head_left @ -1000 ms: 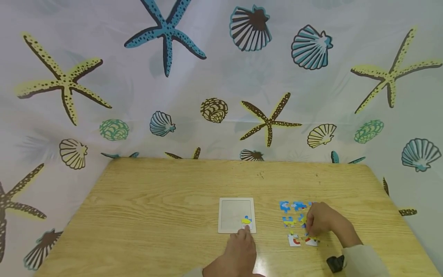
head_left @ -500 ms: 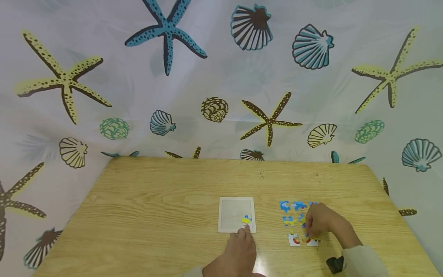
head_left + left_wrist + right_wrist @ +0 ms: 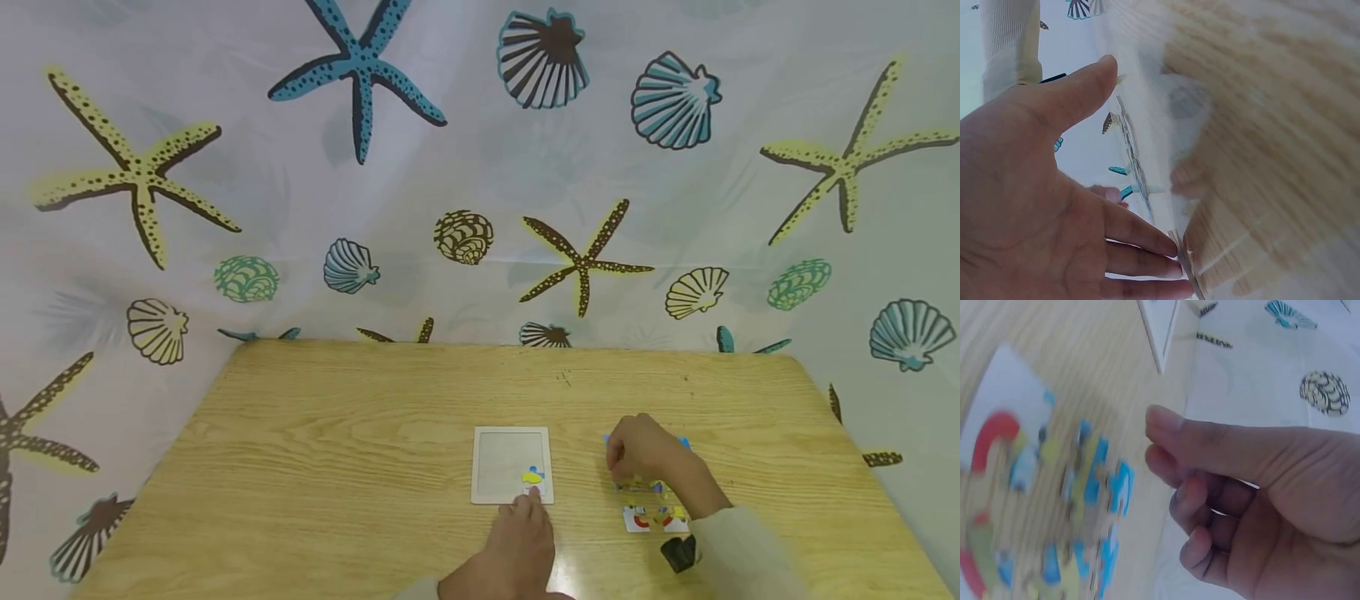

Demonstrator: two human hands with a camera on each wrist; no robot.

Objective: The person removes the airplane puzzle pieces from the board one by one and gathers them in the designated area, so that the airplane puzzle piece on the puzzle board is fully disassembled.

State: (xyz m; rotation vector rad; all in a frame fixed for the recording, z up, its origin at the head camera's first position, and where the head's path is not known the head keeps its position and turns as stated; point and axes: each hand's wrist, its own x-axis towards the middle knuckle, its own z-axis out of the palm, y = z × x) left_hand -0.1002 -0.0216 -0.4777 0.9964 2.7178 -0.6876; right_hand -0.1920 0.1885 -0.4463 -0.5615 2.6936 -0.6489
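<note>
A square puzzle tray with a pale rim lies mid-table. In its lower right corner sits one puzzle piece, yellow, blue and white. My left hand has its fingertips on the tray's near edge; in the left wrist view those fingers are straight and the thumb stands apart. To the right, my right hand hovers over loose puzzle pieces, covering much of the upper ones. Its fingers curl loosely and the thumb is near the index finger; no piece shows between them.
The loose pieces are laid out in rows on the wooden table. Behind the table and at its sides hangs a white curtain with starfish and shells. A black wrist device is near the right sleeve.
My right hand has moved left and away from me, from the right side of the loose pieces to over the upper left ones. The left hand and tray look unchanged.
</note>
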